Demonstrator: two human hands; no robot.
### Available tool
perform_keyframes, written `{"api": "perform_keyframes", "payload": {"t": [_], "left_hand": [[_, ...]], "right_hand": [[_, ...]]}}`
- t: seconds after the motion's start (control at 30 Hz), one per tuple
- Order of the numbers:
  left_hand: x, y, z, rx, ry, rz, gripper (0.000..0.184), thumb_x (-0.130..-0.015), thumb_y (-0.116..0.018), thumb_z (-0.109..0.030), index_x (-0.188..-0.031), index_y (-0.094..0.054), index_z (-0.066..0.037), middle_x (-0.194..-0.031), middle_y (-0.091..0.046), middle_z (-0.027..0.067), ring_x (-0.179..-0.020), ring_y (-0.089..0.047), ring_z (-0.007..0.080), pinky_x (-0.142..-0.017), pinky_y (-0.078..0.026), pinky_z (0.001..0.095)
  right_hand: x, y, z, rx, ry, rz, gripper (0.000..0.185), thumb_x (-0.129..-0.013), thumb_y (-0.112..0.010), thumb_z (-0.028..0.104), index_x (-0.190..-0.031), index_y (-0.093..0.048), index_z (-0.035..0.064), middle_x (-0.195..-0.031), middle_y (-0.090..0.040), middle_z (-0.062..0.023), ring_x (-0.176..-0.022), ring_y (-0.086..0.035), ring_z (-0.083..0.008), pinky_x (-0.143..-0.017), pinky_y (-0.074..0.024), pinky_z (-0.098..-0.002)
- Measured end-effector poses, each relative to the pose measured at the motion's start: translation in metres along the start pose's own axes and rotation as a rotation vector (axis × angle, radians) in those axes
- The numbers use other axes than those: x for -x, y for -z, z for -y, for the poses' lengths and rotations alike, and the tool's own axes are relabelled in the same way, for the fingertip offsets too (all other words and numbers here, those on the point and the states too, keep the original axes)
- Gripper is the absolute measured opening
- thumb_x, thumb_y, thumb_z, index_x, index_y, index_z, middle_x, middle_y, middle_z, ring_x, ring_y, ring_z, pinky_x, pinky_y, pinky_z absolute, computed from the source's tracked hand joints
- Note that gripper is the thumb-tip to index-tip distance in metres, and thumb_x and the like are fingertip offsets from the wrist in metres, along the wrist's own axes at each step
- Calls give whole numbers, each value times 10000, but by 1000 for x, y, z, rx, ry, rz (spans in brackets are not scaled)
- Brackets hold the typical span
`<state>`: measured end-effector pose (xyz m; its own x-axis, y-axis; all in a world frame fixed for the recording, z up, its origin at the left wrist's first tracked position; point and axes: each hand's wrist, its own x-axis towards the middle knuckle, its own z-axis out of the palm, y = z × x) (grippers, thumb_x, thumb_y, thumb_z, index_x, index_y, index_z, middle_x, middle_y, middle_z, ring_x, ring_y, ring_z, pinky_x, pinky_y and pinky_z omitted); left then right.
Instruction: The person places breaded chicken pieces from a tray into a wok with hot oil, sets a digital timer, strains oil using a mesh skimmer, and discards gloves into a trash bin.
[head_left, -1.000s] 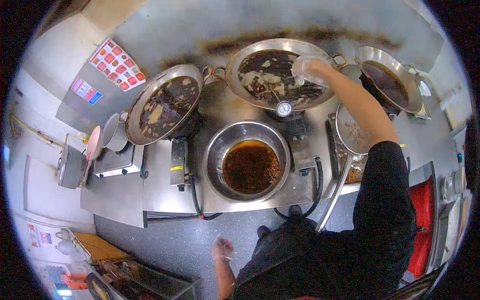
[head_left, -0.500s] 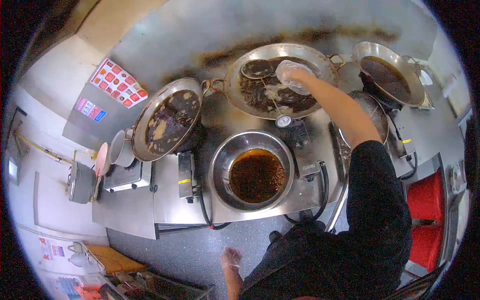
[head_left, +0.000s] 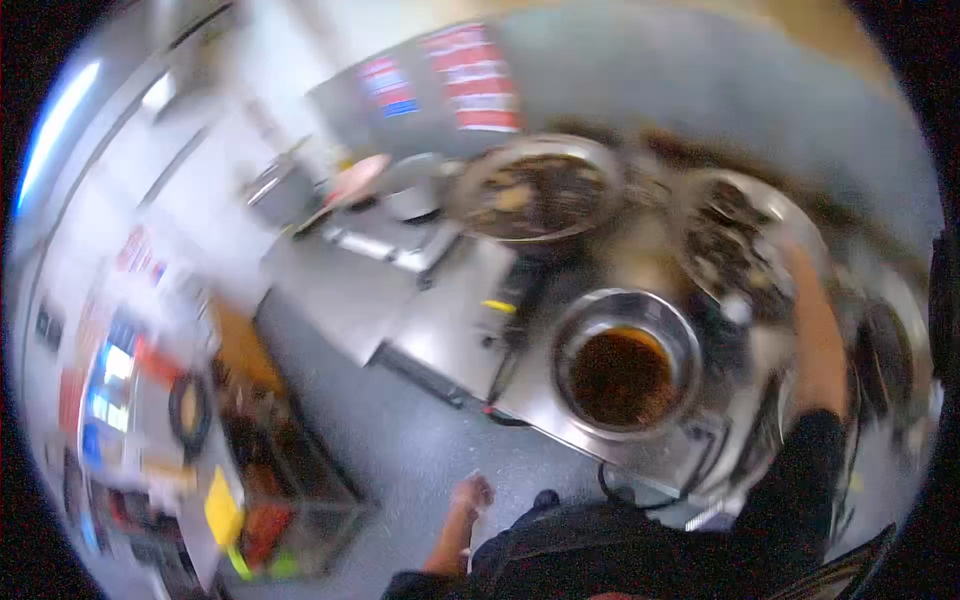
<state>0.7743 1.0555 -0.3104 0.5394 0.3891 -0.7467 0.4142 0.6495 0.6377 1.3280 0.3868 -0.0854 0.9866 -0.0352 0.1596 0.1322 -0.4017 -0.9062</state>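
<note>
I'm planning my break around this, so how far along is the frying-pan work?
Seemingly midway. Done: dark liquid and pale pieces are in the left pan, and the steel bowl holds brown liquid. In hand: the right hand is at the middle pan; blur hides what it grips. Left, probably: taking out the pieces, which lie in the liquid.

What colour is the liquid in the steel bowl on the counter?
Dark reddish brown, orange at its edge; the head view shows it.
</note>
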Motion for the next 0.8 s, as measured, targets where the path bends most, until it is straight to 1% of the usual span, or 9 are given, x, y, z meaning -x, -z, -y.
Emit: {"api": "perform_keyframes", "payload": {"t": [0.03, 0.17, 0.27, 0.37, 0.43, 0.53, 0.63, 0.77, 0.8], "left_hand": [[-12, 8, 3, -19, 66, 25, 306, -898, -444, -317, -666, -477, -120, -576, -436, 39, -487, -447, 204, -439, -376, 348], [42, -27, -24, -267, 56, -96, 338, -890, -461, -343, -670, -510, -91, -612, -483, 70, -533, -508, 221, -440, -419, 346], [-4, 1, 2, 53, 113, -42, 359, -888, -468, -359, -652, -496, -90, -606, -480, 77, -518, -500, 226, -425, -404, 341], [-23, 15, 3, -27, 163, 87, 347, -892, -464, -358, -661, -480, -101, -601, -477, 74, -506, -481, 227, -429, -392, 334], [-15, 4, -12, -57, 271, -23, 338, -898, -450, -357, -681, -462, -97, -587, -461, 66, -496, -461, 221, -431, -382, 332], [-8, 5, -14, -50, 149, 37, 333, -903, -439, -363, -710, -455, -92, -582, -445, 60, -495, -454, 218, -433, -382, 330], [-33, 16, -17, -128, 169, 122, 333, -903, -435, -369, -721, -455, -91, -587, -442, 61, -502, -459, 219, -434, -381, 331], [-25, 10, -37, -42, 227, 62, 313, -901, -442, -358, -739, -463, -90, -593, -445, 65, -513, -457, 220, -459, -394, 341], [-35, 18, -35, -100, 189, 79, 314, -900, -446, -353, -732, -463, -89, -593, -445, 68, -518, -457, 218, -466, -398, 342]], "right_hand": [[-24, 6, -24, -255, -81, 27, 285, -832, -552, 201, -1063, -546, 35, -801, -578, -115, -748, -566, -181, -566, -485, -356], [62, -58, 151, 78, -146, -166, 306, -831, -542, 208, -1071, -546, 17, -731, -591, -115, -740, -582, -208, -619, -476, -348], [72, -57, 132, 257, -118, -95, 291, -824, -563, 179, -1028, -542, -28, -768, -584, -99, -735, -565, -182, -632, -468, -311], [123, -3, 136, 724, -195, -129, 263, -813, -572, 157, -972, -556, -52, -756, -582, -92, -695, -561, -174, -606, -456, -309], [116, 13, 88, 315, -120, -154, 373, -849, -513, 336, -838, -614, -22, -847, -619, -180, -758, -581, -278, -667, -452, -414], [123, 34, 93, 1248, -63, 118, 360, -858, -504, 324, -832, -614, -18, -867, -602, -190, -745, -561, -305, -678, -443, -414], [171, 25, 133, 1120, -49, 63, 354, -858, -504, 334, -829, -616, -1, -852, -598, -196, -707, -534, -324, -690, -434, -406], [194, 23, 136, 494, -147, -351, 263, -853, -524, 187, -818, -581, -67, -715, -537, -180, -643, -479, -229, -632, -403, -395], [177, 33, 103, 622, -103, -261, 311, -865, -496, 260, -838, -598, -33, -748, -572, -186, -672, -521, -295, -644, -422, -403]]}}
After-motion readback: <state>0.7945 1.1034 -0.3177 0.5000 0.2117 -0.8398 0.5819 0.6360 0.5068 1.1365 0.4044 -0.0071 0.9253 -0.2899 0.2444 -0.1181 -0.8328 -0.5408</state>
